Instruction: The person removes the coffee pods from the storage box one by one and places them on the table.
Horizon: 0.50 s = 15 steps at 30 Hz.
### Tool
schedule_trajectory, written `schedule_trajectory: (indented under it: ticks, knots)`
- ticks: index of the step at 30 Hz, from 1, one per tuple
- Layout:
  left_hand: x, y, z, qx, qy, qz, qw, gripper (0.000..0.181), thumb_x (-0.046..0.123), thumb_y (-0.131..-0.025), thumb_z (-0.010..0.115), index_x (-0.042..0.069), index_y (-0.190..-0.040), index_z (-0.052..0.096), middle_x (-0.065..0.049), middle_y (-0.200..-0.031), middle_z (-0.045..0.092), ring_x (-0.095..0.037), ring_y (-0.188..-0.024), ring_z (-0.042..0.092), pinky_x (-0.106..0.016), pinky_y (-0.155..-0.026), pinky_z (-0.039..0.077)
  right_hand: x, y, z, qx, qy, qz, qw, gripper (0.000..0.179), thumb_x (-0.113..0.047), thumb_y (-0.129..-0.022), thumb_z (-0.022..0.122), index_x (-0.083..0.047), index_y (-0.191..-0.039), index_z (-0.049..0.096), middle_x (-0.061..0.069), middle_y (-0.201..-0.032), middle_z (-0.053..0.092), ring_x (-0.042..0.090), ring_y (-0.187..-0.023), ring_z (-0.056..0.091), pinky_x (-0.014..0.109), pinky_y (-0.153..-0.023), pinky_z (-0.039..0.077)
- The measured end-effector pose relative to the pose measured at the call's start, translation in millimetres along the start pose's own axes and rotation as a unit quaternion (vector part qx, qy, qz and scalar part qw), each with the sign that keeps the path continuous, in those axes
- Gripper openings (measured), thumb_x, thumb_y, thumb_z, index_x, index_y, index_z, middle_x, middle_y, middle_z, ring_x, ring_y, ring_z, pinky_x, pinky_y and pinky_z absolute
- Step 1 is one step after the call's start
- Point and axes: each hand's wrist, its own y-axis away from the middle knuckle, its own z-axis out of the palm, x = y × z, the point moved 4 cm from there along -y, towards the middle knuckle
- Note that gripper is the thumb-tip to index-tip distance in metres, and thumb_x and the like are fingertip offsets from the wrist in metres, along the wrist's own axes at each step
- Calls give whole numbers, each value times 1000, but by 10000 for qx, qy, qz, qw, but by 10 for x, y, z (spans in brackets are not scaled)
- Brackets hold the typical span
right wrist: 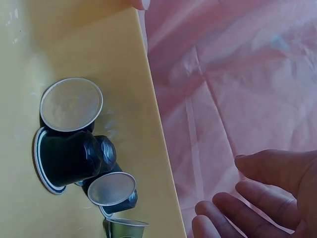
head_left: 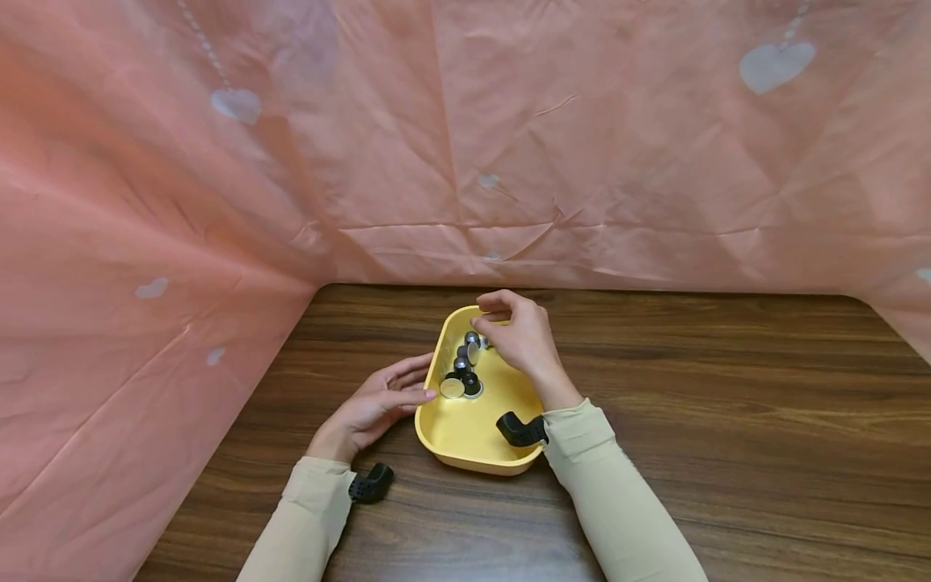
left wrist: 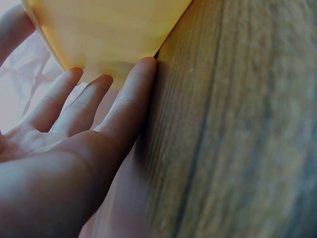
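Observation:
A yellow tray (head_left: 465, 432) with rounded corners stands on the table, several coffee capsules inside along its left wall. My left hand (head_left: 381, 398) holds that wall, thumb over the rim and fingertips against the outside, as the left wrist view shows. Over the tray's far end hovers my right hand (head_left: 518, 333), fingers loosely bent and nothing between them. The right wrist view shows a dark capsule (right wrist: 67, 156) on its side, a capsule with a pale round lid (right wrist: 71, 104) facing up, and a green capsule (right wrist: 128, 229) cut by the lower edge.
The brown wood-grain table (head_left: 713, 420) extends to both sides of the tray. Pink cloth (head_left: 596, 145) with pale hearts hangs behind the table and along its left. Black wrist mounts (head_left: 372, 483) sit at both sleeve cuffs.

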Motion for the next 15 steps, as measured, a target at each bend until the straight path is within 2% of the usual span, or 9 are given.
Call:
schedule_trajectory:
  ticks: [4, 7, 12, 15]
  knots:
    - [-1, -6, 2, -28, 23, 38, 10000, 76, 3, -98, 71, 6, -167, 38, -24, -170, 40, -15, -126, 64, -27, -99, 57, -7, 4, 32, -186, 282, -47, 9994, 34, -18, -95, 80, -7, -127, 77, 13, -124, 80, 30, -115, 76, 46, -101, 59]
    - [3, -14, 4, -28, 40, 62, 10000, 76, 2, -98, 70, 6, -167, 38, -24, -170, 40, -15, -125, 64, -27, -99, 57, -9, 12, 75, -535, 618, -119, 9966, 32, -20, -95, 80, -6, -124, 78, 13, -120, 81, 29, -111, 76, 45, -99, 60]
    - [-9, -25, 11, -51, 39, 57, 10000, 75, 3, -98, 70, 6, -167, 39, -25, -169, 41, -15, -126, 65, -29, -100, 57, 16, 52, 161, -1255, 1164, -226, 9850, 29, -24, -92, 84, -5, -113, 80, 10, -110, 82, 23, -100, 76, 38, -90, 60]
    - [-23, -38, 23, -69, 26, 45, 10000, 74, 4, -99, 70, 6, -167, 38, -25, -169, 40, -15, -125, 65, -29, -100, 57, 40, 80, 184, -1524, 1440, -161, 9776, 28, -26, -89, 87, -7, -108, 81, 6, -106, 82, 20, -97, 73, 35, -87, 58]
